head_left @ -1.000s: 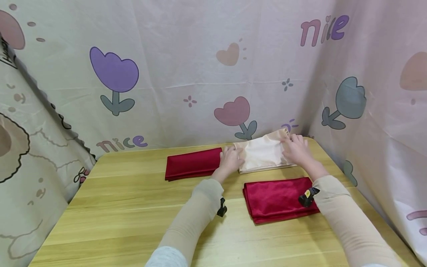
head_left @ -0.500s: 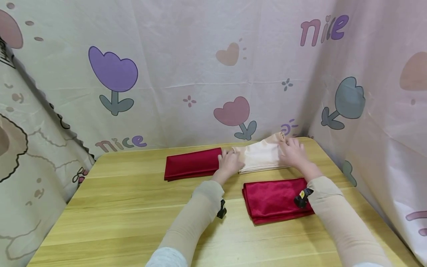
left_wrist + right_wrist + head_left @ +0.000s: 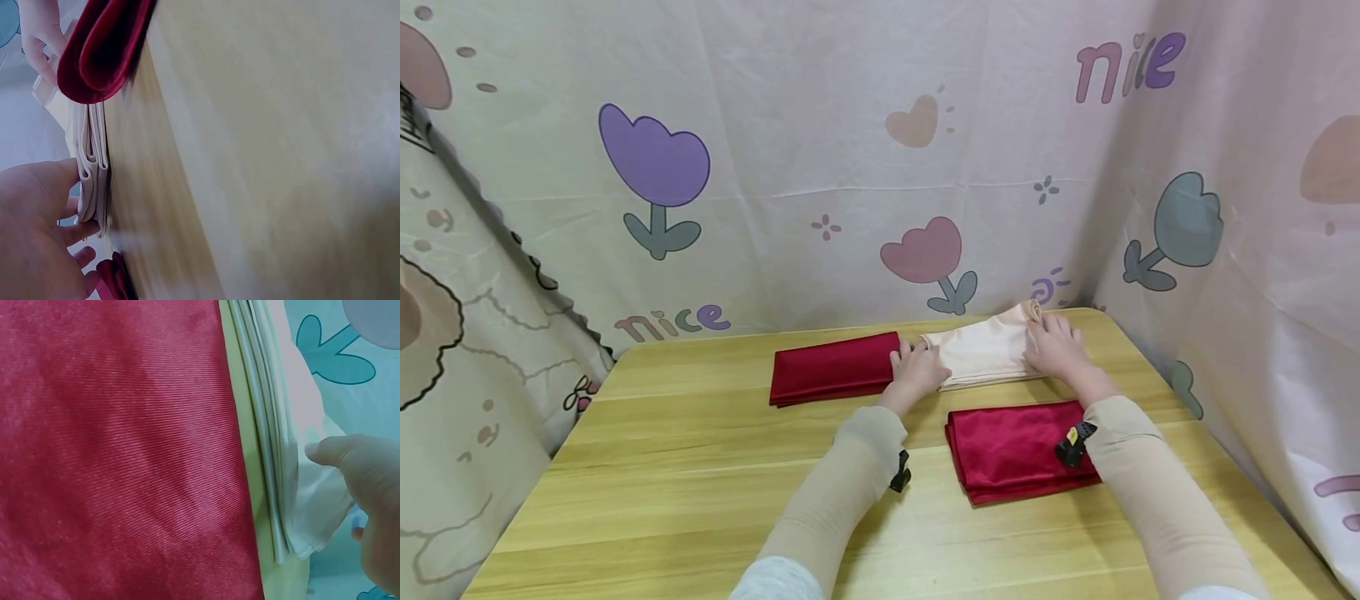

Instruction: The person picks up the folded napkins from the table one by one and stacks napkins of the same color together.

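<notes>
Head view: cream cloth (image 3: 988,352) folded at far edge of table (image 3: 662,467), between both hands; left hand (image 3: 917,371) grasping its left end, thumb and fingers about folded layers; right hand (image 3: 1062,348) pinching its right end, thumb on front face, fingers partly hidden; back right corner raised; left red cloth (image 3: 833,368) folded just beside left hand; near red cloth (image 3: 1011,454) folded below right wrist, apart from cream one.
</notes>
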The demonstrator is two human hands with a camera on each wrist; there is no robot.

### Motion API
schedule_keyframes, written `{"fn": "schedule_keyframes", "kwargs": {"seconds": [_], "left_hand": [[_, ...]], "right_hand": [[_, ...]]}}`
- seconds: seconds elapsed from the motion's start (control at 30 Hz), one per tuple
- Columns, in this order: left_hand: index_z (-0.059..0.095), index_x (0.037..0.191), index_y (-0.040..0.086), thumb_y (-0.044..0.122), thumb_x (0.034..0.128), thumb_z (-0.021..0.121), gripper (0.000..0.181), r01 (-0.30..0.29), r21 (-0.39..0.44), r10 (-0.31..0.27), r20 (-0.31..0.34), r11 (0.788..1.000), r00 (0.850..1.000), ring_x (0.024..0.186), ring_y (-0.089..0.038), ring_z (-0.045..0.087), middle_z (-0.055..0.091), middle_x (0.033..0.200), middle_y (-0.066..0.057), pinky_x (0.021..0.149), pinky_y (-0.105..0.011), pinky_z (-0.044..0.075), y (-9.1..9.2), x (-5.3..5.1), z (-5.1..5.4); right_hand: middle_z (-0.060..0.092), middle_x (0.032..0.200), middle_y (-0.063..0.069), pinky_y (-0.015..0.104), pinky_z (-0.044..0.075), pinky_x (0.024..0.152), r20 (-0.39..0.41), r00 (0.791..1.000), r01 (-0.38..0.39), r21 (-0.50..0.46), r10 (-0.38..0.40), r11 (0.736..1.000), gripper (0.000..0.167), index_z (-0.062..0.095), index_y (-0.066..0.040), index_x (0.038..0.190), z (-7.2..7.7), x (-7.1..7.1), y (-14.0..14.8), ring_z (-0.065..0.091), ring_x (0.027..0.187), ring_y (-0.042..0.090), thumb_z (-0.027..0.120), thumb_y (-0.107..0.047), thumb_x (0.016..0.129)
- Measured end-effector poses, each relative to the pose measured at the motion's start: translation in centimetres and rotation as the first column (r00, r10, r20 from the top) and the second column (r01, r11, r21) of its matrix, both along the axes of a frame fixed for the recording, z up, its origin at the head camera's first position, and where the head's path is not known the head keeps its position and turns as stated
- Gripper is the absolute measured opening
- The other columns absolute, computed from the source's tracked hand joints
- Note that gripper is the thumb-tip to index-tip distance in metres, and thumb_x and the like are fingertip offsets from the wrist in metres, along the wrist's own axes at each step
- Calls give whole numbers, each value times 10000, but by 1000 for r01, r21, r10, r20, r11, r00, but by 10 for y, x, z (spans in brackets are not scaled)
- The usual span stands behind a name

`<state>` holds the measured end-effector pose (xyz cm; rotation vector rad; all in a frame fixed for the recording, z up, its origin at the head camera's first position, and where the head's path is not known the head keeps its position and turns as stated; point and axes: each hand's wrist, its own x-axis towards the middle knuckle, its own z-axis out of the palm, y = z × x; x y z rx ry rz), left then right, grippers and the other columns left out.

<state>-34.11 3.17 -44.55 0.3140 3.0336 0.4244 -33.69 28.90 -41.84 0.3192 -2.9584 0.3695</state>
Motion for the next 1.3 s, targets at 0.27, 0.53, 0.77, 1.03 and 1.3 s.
{"fn": "schedule_keyframes", "kwargs": {"seconds": [0.27,0.53,0.77,1.03,1.3], "left_hand": [[486,1526,196,471,1022,559,579,21,-51,-21,16,998,1000,1462,-366,197,362,1601,-68,1113,-564,205,2,1,-1],[403,1576,227,505,1041,480,608,40,-113,-37,30,993,999,1516,-368,74,208,1658,-116,1176,-614,87,1,3,-1],[315,1611,187,531,1047,429,670,64,-138,-58,46,988,997,1540,-343,-68,87,1701,-68,1171,-641,-27,-2,6,0],[204,1636,172,588,1032,385,755,44,-131,-36,63,990,997,1537,-318,-121,86,1703,-49,1170,-612,-88,-5,1,-10],[200,1636,163,623,1025,368,783,47,-130,-46,11,990,999,1541,-311,-98,108,1699,-72,1177,-606,-71,-11,5,-7]], "right_hand": [[260,1509,370,741,178,1057,70,997,31,26,-32,999,550,476,81,1362,-5,-3,1,176,1394,563,622,-218,924],[204,1540,388,739,164,1080,76,997,28,26,-30,999,666,350,113,1489,-13,-2,7,156,1425,551,564,-282,997],[135,1577,375,739,87,1108,131,990,47,47,-53,998,728,259,153,1513,-17,-2,14,60,1469,523,495,-354,1047],[10,1602,370,708,-26,1129,210,974,80,56,-90,995,812,140,166,1531,-19,-1,31,-70,1483,512,419,-438,1065],[22,1602,372,704,-51,1127,176,982,68,35,-73,997,785,173,132,1547,-19,4,41,-67,1481,519,443,-423,1061]]}}
